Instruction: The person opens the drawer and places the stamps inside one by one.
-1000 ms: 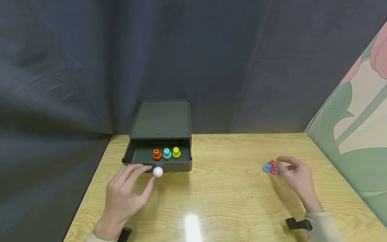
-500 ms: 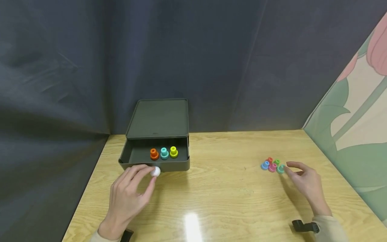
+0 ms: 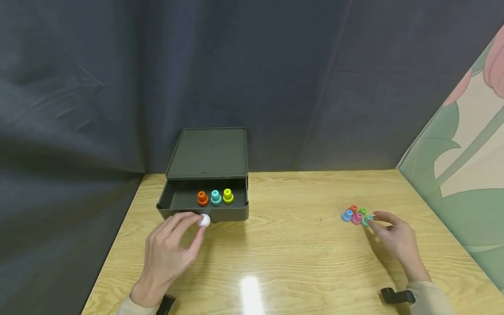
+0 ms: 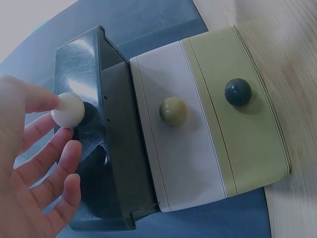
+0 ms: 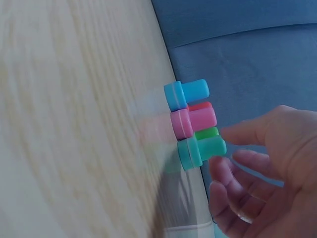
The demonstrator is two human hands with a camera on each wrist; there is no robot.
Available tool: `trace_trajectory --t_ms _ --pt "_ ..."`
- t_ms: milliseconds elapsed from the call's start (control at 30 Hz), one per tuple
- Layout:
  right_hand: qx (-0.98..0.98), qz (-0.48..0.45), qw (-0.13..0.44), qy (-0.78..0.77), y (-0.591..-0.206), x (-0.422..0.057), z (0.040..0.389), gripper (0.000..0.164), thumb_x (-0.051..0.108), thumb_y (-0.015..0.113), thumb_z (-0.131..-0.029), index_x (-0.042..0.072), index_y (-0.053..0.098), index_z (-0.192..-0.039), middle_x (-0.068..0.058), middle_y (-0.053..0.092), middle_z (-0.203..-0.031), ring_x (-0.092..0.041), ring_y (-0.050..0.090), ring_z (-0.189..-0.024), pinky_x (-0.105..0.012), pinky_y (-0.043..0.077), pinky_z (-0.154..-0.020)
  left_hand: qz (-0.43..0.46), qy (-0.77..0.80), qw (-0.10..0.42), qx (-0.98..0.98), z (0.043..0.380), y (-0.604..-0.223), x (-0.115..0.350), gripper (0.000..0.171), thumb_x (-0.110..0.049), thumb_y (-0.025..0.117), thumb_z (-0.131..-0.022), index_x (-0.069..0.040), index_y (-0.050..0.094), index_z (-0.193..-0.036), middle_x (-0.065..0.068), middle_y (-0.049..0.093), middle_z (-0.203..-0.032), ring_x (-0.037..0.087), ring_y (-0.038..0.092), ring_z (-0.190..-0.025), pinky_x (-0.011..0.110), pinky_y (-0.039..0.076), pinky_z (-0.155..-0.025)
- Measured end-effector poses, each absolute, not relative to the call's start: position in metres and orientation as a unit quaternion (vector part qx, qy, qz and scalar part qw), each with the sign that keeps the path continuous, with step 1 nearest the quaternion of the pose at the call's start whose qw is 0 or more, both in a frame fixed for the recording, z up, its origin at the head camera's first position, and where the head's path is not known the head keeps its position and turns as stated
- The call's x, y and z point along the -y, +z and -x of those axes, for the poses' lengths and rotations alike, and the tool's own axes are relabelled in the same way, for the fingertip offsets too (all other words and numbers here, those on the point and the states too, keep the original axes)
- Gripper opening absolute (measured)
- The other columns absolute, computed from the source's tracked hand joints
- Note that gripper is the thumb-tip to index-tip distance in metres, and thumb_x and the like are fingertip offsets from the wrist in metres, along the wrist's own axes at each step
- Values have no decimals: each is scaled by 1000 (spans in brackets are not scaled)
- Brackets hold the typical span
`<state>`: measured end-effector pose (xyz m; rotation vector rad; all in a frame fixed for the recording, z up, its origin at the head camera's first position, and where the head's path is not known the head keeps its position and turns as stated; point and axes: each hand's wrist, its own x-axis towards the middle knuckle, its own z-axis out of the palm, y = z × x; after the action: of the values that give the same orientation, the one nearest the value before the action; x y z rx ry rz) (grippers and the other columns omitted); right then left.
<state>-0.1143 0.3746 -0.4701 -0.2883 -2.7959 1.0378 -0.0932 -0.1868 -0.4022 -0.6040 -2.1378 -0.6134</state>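
My left hand [image 3: 167,251] pinches the white round knob [image 3: 204,220] on the front of the dark drawer [image 3: 232,213], which is pulled out. The left wrist view shows thumb and fingertips about this knob [image 4: 68,110], the other fingers loosely bent. Inside the drawer stand an orange peg [image 3: 202,199], a light blue peg [image 3: 215,198] and a yellow peg [image 3: 228,197]. Over on the right, my right hand [image 3: 397,240] has thumb and finger on either side of a teal peg [image 5: 210,148]. That peg stands upright on the table beside blue [image 3: 347,215], pink [image 3: 357,218], red and green pegs.
Below the dark drawer, the cabinet has a white drawer [image 4: 173,158] with a beige knob [image 4: 173,111] and a light green drawer [image 4: 252,148] with a dark knob [image 4: 238,92]. A dark curtain [image 3: 283,87] hangs behind the wooden table [image 3: 291,249]. Patterned fabric [image 3: 468,175] borders the right.
My right hand has shifted from over the green peg to the teal peg. My left hand's fingers have closed in on the white knob. The drawer stays pulled out.
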Motion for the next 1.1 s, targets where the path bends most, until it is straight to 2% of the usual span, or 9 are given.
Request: trace_trajectory --t_ms 67,167,300,467,633,1100 --pt "932 93 73 342 -473 -376 116 60 42 65 -105 -4 59 -144 -30 67 -138 18 53 -78 -26 54 -59 237 -245 405 848 94 -403 186 20 -24 75 -89 -11 81 -103 3 78 -100 20 73 -75 35 56 -61" --pt "932 101 56 343 -475 -378 118 63 44 64 -106 -5 58 -146 -31 67 -137 13 58 -78 -27 54 -60 233 -245 403 850 96 -403 186 20 -22 77 -87 -11 81 -104 3 78 -99 20 73 -76 36 57 -62" --pt "932 112 36 344 -475 -379 120 64 45 62 -106 -5 57 -146 -31 72 -128 -1 67 -79 -27 53 -61 227 -243 400 854 100 -403 186 21 -18 81 -86 -11 81 -105 4 79 -100 20 74 -77 36 57 -62" --pt "933 111 35 340 -473 -378 122 62 45 62 -106 -5 60 -143 -25 79 -110 -9 71 -79 -27 52 -60 223 -243 414 848 106 -404 185 24 -13 85 -82 -11 81 -106 4 79 -101 17 71 -72 31 55 -59" --pt "934 106 34 340 -473 -378 124 61 44 63 -106 -5 61 -142 -21 80 -101 -9 70 -79 -27 52 -60 211 -246 411 852 110 -404 183 21 -17 82 -86 -10 81 -106 5 79 -101 15 70 -71 30 53 -57" --pt "935 98 45 338 -474 -378 124 58 43 64 -106 -4 63 -140 -22 79 -103 -5 68 -77 -27 53 -60 173 -254 417 855 126 -405 176 24 -18 84 -87 -11 82 -110 6 79 -96 16 67 -68 29 46 -51"
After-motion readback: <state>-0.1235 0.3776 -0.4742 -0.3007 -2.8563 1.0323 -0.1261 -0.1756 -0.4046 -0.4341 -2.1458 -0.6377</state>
